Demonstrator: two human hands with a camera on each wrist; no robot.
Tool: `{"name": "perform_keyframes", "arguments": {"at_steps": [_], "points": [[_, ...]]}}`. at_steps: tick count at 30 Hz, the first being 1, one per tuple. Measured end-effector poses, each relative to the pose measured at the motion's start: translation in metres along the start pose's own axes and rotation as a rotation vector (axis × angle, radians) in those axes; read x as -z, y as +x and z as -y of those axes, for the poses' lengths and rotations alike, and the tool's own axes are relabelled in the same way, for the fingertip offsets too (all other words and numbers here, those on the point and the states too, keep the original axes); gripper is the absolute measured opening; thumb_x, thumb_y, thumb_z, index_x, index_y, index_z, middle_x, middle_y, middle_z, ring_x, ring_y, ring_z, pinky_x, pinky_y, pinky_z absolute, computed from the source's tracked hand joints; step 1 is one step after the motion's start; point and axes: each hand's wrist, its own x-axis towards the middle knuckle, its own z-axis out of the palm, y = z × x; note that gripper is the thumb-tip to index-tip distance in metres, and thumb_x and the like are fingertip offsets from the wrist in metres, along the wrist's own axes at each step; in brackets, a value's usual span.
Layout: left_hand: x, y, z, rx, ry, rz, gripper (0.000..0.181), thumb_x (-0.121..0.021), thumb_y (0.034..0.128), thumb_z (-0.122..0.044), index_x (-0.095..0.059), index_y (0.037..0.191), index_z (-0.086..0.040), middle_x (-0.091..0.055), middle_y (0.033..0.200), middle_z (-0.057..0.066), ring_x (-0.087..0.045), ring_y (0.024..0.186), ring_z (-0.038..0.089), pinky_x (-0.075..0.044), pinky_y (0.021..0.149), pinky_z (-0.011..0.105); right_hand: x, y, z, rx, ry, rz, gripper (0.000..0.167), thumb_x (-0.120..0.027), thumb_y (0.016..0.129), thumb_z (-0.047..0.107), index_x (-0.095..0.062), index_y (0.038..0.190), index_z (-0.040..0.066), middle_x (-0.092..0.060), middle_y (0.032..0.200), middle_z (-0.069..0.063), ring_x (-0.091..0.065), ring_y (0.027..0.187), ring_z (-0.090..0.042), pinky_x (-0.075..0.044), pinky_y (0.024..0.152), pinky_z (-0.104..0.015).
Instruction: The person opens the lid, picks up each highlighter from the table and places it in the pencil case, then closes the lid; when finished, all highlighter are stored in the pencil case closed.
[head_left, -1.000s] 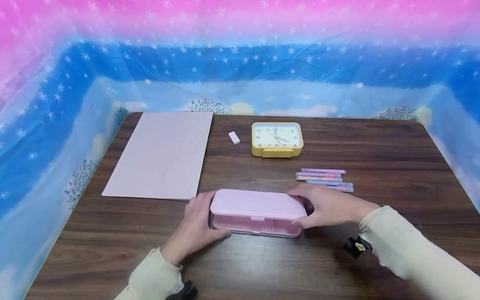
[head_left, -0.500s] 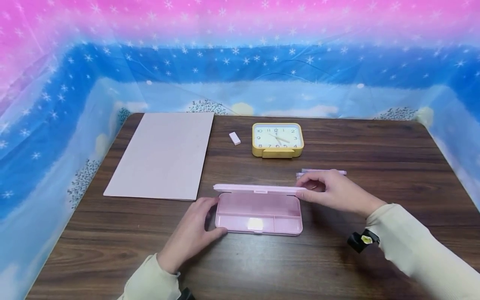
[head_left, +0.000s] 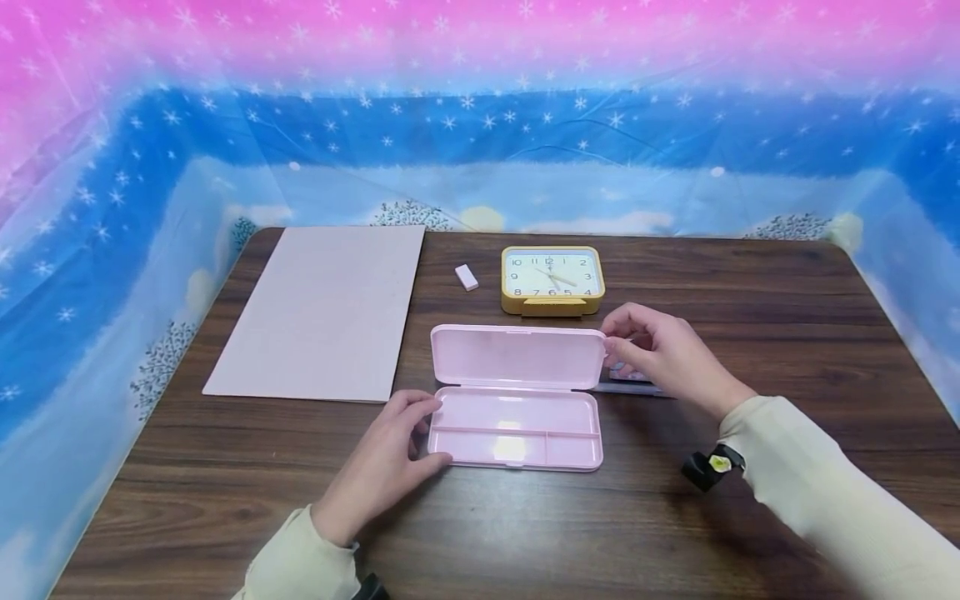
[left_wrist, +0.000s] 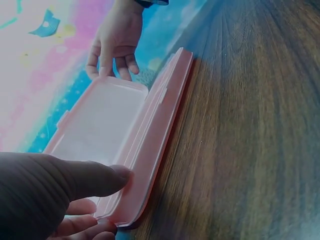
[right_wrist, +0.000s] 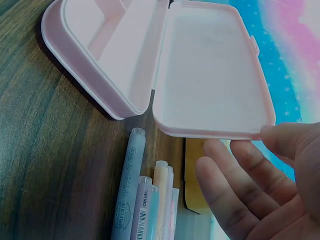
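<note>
On the dark wooden tabletop (head_left: 517, 533), the pink case (head_left: 480, 408) sits between the two hands, its lid (head_left: 517, 357) raised along the far edge, inner face toward the person. Opening it appears to be the step in hand. The left hand (head_left: 386, 467) grips the base's left end, thumb at the front rim; the right hand (head_left: 667, 354) pinches the lid's right edge. The next move likely calls for easing the lid farther back, clear of the pens (right_wrist: 143, 205) just beside it.
</note>
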Motion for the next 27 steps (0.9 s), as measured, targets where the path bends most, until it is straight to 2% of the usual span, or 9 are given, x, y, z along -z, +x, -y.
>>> {"name": "perform_keyframes", "arguments": {"at_steps": [4, 11, 15, 20, 27], "points": [[0.000, 0.002, -0.002, 0.009, 0.011, 0.011, 0.057, -0.087, 0.0719, -0.015, -0.064, 0.122, 0.003, -0.057, 0.123, 0.008, -0.057, 0.094, 0.014, -0.052, 0.082, 0.031, 0.000, 0.002, 0.001, -0.008, 0.004, -0.016, 0.013, -0.064, 0.096, 0.012, -0.064, 0.108, 0.008, -0.068, 0.097, -0.014, -0.072, 0.080, -0.030, -0.059, 0.068, -0.040], [0.006, -0.002, -0.001, 0.003, -0.017, -0.008, 0.054, -0.086, 0.0722, -0.011, -0.065, 0.120, 0.002, -0.058, 0.117, 0.007, -0.056, 0.086, 0.011, -0.051, 0.074, 0.025, -0.005, 0.008, 0.004, -0.043, 0.045, -0.018, 0.015, -0.065, 0.095, 0.013, -0.065, 0.109, 0.006, -0.068, 0.099, -0.016, -0.072, 0.083, -0.029, -0.060, 0.070, -0.038], [0.007, -0.003, -0.001, -0.002, -0.003, -0.010, 0.054, -0.086, 0.0721, -0.011, -0.065, 0.121, 0.002, -0.058, 0.117, 0.007, -0.057, 0.086, 0.011, -0.051, 0.075, 0.026, -0.003, 0.008, 0.003, -0.046, 0.014, -0.029, 0.015, -0.065, 0.095, 0.014, -0.065, 0.109, 0.009, -0.069, 0.099, -0.013, -0.072, 0.084, -0.029, -0.060, 0.071, -0.036], [0.005, -0.001, -0.001, -0.014, 0.007, -0.009, 0.054, -0.086, 0.0717, -0.011, -0.065, 0.120, 0.002, -0.058, 0.116, 0.006, -0.057, 0.089, 0.012, -0.052, 0.077, 0.028, 0.012, 0.001, 0.001, -0.057, -0.111, -0.076, 0.020, -0.065, 0.096, 0.023, -0.065, 0.113, 0.013, -0.070, 0.102, -0.006, -0.069, 0.085, -0.021, -0.056, 0.072, -0.028], [0.000, 0.002, -0.002, -0.013, 0.019, -0.003, 0.056, -0.086, 0.0712, -0.013, -0.065, 0.120, 0.004, -0.058, 0.116, 0.007, -0.057, 0.089, 0.012, -0.052, 0.078, 0.029, 0.049, -0.012, -0.019, -0.144, -0.227, -0.135, 0.026, -0.064, 0.096, 0.035, -0.065, 0.117, 0.020, -0.068, 0.104, -0.003, -0.061, 0.087, -0.022, -0.050, 0.070, -0.028]]}}
